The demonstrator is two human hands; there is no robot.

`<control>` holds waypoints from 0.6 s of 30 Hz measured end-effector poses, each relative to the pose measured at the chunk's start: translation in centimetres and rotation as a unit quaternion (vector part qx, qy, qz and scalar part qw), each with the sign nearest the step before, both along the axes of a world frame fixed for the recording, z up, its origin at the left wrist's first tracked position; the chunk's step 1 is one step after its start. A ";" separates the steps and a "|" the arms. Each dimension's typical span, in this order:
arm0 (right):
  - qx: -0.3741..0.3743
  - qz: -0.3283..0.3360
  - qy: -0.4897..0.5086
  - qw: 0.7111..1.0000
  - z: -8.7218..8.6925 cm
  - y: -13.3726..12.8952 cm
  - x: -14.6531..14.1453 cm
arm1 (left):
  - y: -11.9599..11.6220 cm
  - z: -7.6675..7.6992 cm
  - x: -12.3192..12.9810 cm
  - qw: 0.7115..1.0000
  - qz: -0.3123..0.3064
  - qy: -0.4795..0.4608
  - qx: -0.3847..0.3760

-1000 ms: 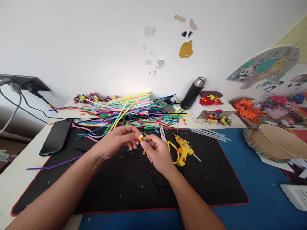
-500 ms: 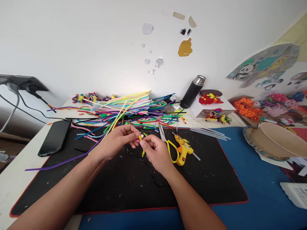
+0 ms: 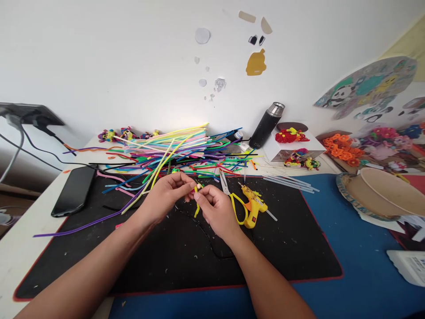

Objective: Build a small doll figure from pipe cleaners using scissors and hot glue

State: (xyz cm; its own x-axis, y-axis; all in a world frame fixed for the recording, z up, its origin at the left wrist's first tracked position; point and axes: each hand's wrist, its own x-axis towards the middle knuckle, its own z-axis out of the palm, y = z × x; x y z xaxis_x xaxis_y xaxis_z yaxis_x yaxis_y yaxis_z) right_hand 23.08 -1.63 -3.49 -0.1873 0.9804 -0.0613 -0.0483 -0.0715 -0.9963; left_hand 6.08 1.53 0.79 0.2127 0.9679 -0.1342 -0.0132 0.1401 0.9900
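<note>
My left hand (image 3: 171, 192) and my right hand (image 3: 215, 208) meet above the black mat (image 3: 172, 266). Thumb and fingers of both are pinched on a small yellow pipe-cleaner piece (image 3: 195, 189), with a pale bead-like bit at its top; most of it is hidden by the fingertips. A yellow strand (image 3: 197, 210) hangs just below the fingers. Close to my right hand lie yellow-handled scissors (image 3: 229, 188), blades pointing away, and a yellow glue gun (image 3: 254, 208). Behind my left hand spreads a big pile of coloured pipe cleaners (image 3: 175, 150).
A black phone (image 3: 73, 191) lies at the left. At the back stand a black flask (image 3: 267, 126) and a white box (image 3: 295, 148) with small pipe-cleaner figures. Clear glue sticks (image 3: 288, 183) lie right of the glue gun. A round cardboard piece (image 3: 365, 199) sits farther right.
Both hands stay together with only slight finger movement around the yellow piece. A small pink bit now shows beside my left forearm. The view has shifted slightly.
</note>
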 end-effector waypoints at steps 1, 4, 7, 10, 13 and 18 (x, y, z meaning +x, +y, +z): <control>0.000 0.000 0.001 1.000 0.0 0.0 0.0 | 0.0 0.0 0.1 1.000 0.003 -0.006 -0.004; -0.004 -0.001 -0.001 1.000 0.1 0.0 0.0 | -0.1 0.1 0.3 0.999 0.016 -0.035 -0.022; -0.009 0.002 -0.005 1.000 0.3 0.0 0.0 | -0.2 0.0 0.5 0.997 0.025 -0.067 -0.041; -0.011 0.006 -0.004 1.000 0.4 0.0 0.1 | -0.3 -0.1 0.5 0.993 0.029 -0.092 -0.062; -0.009 0.006 -0.004 1.000 0.3 -0.1 0.1 | -0.2 -0.3 0.4 0.986 0.026 -0.128 -0.100; -0.007 0.008 -0.002 1.000 0.0 -0.1 0.0 | 0.0 -0.4 0.1 0.984 0.008 -0.134 -0.113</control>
